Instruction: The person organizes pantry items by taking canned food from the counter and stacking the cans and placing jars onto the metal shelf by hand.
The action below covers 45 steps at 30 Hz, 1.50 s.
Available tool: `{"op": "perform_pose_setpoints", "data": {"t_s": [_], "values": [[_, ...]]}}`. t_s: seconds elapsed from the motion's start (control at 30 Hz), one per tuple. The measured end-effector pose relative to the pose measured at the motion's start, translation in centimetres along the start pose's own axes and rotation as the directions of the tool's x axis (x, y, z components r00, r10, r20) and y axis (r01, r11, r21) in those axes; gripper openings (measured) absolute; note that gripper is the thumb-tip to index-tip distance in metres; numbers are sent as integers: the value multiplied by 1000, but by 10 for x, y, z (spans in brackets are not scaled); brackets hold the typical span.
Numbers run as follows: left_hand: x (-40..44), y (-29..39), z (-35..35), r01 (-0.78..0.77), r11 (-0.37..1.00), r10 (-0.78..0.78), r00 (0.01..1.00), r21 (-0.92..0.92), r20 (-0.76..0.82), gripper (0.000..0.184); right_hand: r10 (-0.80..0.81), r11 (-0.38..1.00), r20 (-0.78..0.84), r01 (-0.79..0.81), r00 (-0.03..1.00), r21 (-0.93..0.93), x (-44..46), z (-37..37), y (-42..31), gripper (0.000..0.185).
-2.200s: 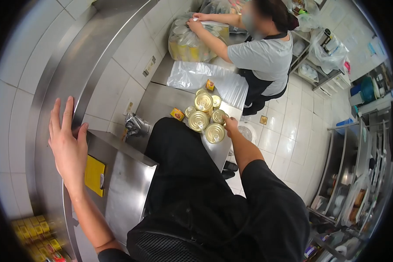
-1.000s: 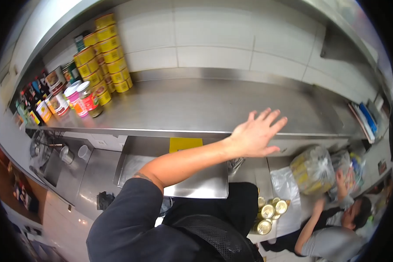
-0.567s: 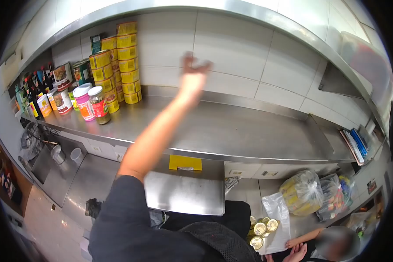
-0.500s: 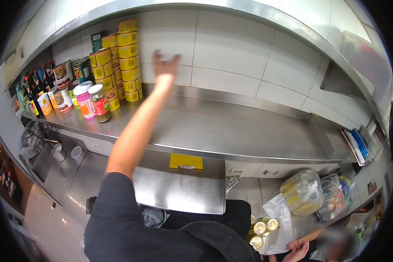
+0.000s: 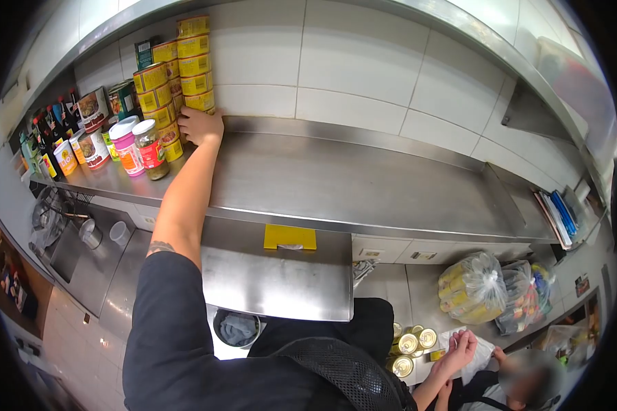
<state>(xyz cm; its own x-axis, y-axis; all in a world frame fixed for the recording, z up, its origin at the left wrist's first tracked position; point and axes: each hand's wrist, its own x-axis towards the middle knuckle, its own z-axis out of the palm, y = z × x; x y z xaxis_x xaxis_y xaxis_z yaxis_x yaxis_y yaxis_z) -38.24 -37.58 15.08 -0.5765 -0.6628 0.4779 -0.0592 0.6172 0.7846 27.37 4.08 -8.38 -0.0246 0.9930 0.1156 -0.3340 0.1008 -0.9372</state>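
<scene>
On the steel shelf, yellow-labelled cans stand in tall stacks. My left hand is at the lower part of the front right stack, its fingers curled round a can there and hiding much of it. Low on the right, my right hand is raised with its fingers curled in; whether anything lies inside them I cannot make out. Gold-topped cans stand beside that hand. A white plastic bag lies behind it, near a co-worker's hand.
Jars, bottles and larger tins crowd the shelf's left end. The steel shelf runs right to some folders. Below are a steel worktop with a yellow piece, a bucket and filled plastic bags. A co-worker sits close, lower right.
My left hand has come down and left from in front of the wall tiles to the can stack. My right hand now shows raised near the gold-topped cans. The view has shifted slightly.
</scene>
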Motion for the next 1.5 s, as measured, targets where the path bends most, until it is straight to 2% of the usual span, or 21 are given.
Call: {"op": "perform_pose_setpoints", "data": {"t_s": [0.13, 0.27, 0.33, 0.4, 0.47, 0.53, 0.6, 0.73, 0.93, 1.0, 1.03, 1.1, 1.13, 1.2, 1.23, 1.27, 1.33, 1.37, 1.43, 1.47, 1.5], "values": [[4, 5, -2, 16, 997, -20, 999, 72, 49, 99, -44, 999, 20, 44, 999, -13, -1, 0, -7, 9], [-21, 13, -12, -63, 998, 60, 994, 22, 93, 97, -187, 982, 58, 185, 981, 34, -5, 27, -17, 11], [-39, 15, -25, -176, 979, 194, 959, -103, 207, 96, -220, 975, 98, 216, 970, 49, -11, 55, -23, 11], [-62, 19, -37, -246, 942, 304, 914, -228, 268, 98, -270, 960, 292, 231, 917, 161, -25, 89, -24, 12], [-81, 16, -43, -323, 866, 442, 852, -383, 280, 94, -205, 976, 433, 152, 878, 155, -51, 123, -37, 9], [-104, 26, -67, -343, 792, 536, 788, -506, 304, 90, -168, 984, 606, 90, 778, 157, -63, 148, -32, 9], [-124, 34, -88, -345, 789, 550, 766, -509, 333, 87, -116, 992, 760, 42, 640, 116, -79, 170, -36, 11], [-149, 36, -105, -285, 776, 564, 713, -564, 416, 84, -46, 998, 887, -26, 460, 65, -105, 195, -37, 17], [-155, 33, -113, -263, 707, 645, 621, -657, 446, 97, -7, 998, 908, -57, 420, 34, -116, 194, -21, 15], [-133, 52, -121, -296, 652, 670, 656, -698, 348, 135, 54, 992, 898, -123, 437, 0, -117, 191, -16, 15], [-120, 72, -136, -378, 617, 688, 685, -690, 239, 141, 50, 993, 892, -119, 449, 5, -117, 192, -13, 15], [-88, 122, -159, -274, 385, 673, 737, -881, 65, 129, 70, 989, 885, -150, 460, -1, -119, 187, -8, 18], [-61, 145, -161, -280, 291, 707, 707, -915, 8, 120, 87, 989, 884, -145, 459, -22, -121, 185, -9, 18], [-49, 182, -199, -202, 491, 675, 703, -847, 224, 99, 97, 993, 880, -105, 465, -54, -123, 186, -13, 18], [-30, 195, -196, -123, 634, 663, 595, -763, 455, 72, 112, 989, 876, -136, 470, -53, -124, 185, -15, 18], [-21, 200, -195, -133, 646, 648, 616, -751, 448, 72, 111, 988, 891, -143, 441, -53, -126, 185, -15, 18], [-11, 208, -189, -17, 625, 710, 430, -781, 558, 65, 108, 982, 861, -186, 498, -15, -130, 182, -12, 18], [6, 209, -174, -33, 625, 708, 444, -780, 549, 65, 124, 980, 858, -198, 498, -27, -130, 180, -9, 17], [27, 204, -142, 152, 354, 693, 620, -923, 368, 73, 134, 976, 858, -217, 496, -27, -130, 176, -3, 17], [31, 197, -134, 147, 356, 699, 613, -923, 368, 73, 154, 972, 851, -230, 503, -39, -131, 174, -1, 16], [22, 183, -136, 145, 331, 580, 749, -933, 321, 82, 156, 971, 847, -237, 508, -37, -132, 172, -2, 16]]}}
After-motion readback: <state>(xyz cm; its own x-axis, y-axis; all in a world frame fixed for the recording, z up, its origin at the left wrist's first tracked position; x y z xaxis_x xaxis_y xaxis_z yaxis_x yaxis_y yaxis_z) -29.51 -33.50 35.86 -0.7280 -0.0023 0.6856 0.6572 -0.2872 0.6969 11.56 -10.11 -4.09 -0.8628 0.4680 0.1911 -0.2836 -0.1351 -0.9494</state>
